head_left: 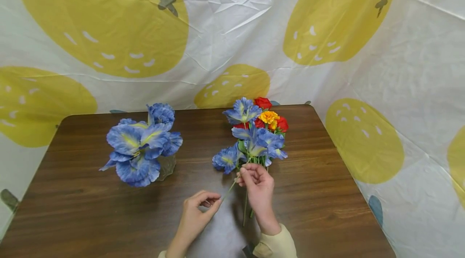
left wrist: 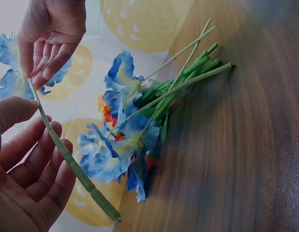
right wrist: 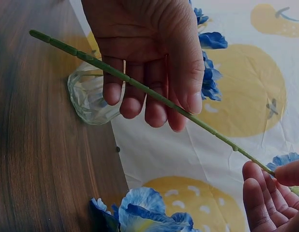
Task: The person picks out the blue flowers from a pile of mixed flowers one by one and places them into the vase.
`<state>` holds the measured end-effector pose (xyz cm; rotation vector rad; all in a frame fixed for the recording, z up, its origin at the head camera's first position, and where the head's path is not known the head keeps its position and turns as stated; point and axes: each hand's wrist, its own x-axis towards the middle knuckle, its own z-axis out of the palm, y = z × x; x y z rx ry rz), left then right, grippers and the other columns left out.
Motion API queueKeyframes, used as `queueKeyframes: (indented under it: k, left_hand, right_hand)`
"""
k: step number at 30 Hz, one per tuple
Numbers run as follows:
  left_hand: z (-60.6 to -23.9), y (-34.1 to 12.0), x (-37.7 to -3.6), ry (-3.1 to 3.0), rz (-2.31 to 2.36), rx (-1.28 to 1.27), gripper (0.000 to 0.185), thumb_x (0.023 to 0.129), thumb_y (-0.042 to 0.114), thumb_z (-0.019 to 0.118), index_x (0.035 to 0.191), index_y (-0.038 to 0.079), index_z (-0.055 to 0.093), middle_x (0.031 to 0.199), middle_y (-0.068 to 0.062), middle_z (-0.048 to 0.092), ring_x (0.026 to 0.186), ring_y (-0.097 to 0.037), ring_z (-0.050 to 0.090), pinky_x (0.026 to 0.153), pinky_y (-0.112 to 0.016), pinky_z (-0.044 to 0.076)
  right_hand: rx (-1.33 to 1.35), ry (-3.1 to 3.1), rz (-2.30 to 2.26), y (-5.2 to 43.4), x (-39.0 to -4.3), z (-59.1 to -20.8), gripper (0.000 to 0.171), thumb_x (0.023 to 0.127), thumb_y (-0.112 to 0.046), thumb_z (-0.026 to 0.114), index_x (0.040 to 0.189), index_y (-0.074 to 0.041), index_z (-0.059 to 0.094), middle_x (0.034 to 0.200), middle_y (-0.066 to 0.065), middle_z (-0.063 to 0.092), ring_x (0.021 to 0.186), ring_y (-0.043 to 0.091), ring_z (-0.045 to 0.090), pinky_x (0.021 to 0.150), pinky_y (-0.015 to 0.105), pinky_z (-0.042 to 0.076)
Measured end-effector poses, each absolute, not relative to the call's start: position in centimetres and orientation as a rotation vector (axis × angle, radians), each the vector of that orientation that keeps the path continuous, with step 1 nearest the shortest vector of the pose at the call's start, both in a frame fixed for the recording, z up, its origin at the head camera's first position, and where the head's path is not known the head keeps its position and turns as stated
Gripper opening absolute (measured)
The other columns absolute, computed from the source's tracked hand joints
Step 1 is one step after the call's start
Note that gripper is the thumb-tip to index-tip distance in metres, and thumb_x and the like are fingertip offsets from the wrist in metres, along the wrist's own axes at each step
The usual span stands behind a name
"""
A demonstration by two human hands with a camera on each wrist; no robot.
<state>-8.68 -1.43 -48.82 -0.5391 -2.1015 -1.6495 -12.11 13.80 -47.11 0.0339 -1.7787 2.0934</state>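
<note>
Together, both hands (head_left: 196, 213) (head_left: 256, 187) pinch 1 green stem (left wrist: 67, 157).

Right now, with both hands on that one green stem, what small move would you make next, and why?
Probably carry the stem left toward the glass vase. The right hand pinches it just below its bloom, the left hand pinches its lower end, so it is lifted off the loose bunch on the table, and the vase already holds blue flowers.
</note>
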Motion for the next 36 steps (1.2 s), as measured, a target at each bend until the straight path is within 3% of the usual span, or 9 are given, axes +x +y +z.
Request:
queueKeyframes:
  k: [11,15,21,29,36]
  left_hand:
    - [-48.8,-1.5,-8.6,-2.097,-1.635,-0.545,0.018,0.064,-0.018,0.072,0.073,-0.003,0.068,0.065,-0.008,0.063,0.057,-0.016,0.058,0.048,-0.031,0.05]
    - [-48.9,-1.5,-8.6,-2.102,-1.613,-0.549,0.02,0.062,-0.021,0.072,0.071,-0.004,0.067,0.062,-0.008,0.06,0.054,-0.013,0.055,0.046,-0.024,0.048]
    - [-49.2,-1.9,-8.5,-2.085,-1.632,-0.585,0.023,0.061,-0.025,0.069,0.072,-0.005,0.064,0.061,-0.009,0.057,0.053,-0.013,0.052,0.044,-0.017,0.046]
    - [-49.0,-4.6,-9.3,-1.988,-1.583,-0.581,0.026,0.063,-0.025,0.068,0.079,-0.004,0.066,0.071,-0.011,0.063,0.061,-0.011,0.058,0.053,-0.015,0.049]
    - [-45.1,-8.4,-11.7,-1.857,-1.406,-0.413,0.019,0.068,-0.018,0.068,0.083,-0.005,0.068,0.077,-0.018,0.066,0.072,-0.002,0.059,0.064,-0.01,0.049]
  right_hand:
    - [0.085,-1.788,2.078,13.5,-12.1,-47.2,0.006,0.084,0.014,0.058,0.088,0.016,0.054,0.067,0.025,0.061,0.056,0.007,0.062,0.051,0.019,0.053]
    - [0.173,-1.804,2.075,13.3,-12.1,-47.4,0.012,0.084,0.01,0.06,0.088,0.018,0.052,0.069,0.033,0.057,0.058,0.007,0.063,0.052,0.021,0.053]
    - [0.246,-1.889,2.061,13.2,-11.9,-47.7,0.009,0.086,0.01,0.058,0.09,0.018,0.055,0.072,0.033,0.058,0.061,0.007,0.064,0.053,0.022,0.054]
    - [0.205,-1.889,2.065,14.0,-11.7,-48.3,0.01,0.087,0.012,0.055,0.091,0.021,0.054,0.074,0.037,0.058,0.062,0.007,0.066,0.055,0.024,0.055]
    - [0.167,-1.883,2.074,14.8,-11.7,-48.3,0.012,0.089,0.009,0.054,0.092,0.021,0.053,0.075,0.035,0.059,0.063,0.007,0.066,0.056,0.024,0.055]
